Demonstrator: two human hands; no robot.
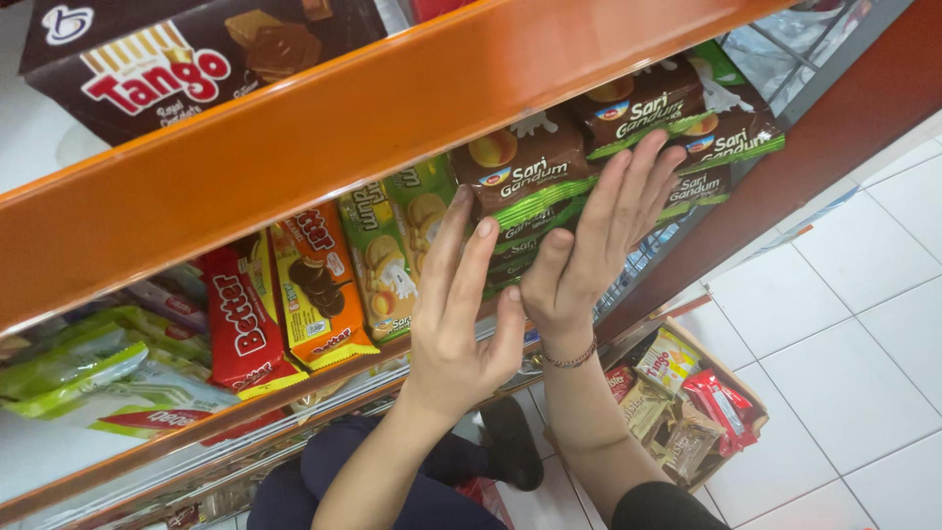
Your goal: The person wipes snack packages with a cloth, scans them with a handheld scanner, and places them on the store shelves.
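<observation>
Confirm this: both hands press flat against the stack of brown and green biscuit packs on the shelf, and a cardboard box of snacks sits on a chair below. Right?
Nearly. In the head view the cardboard box sits on the white tiled floor, not a chair. The left hand and right hand do press flat on the brown and green biscuit packs.

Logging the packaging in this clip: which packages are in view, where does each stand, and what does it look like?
Brown-and-green biscuit packs: stacked on the shelf, under the right hand; the left hand is beside them.
Green biscuit pack: left of the stack.
Orange pack and red pack: further left, flat rectangles.
Dark brown wafer box: upper shelf.
Cardboard box of mixed snack packs: on the floor, right.
</observation>
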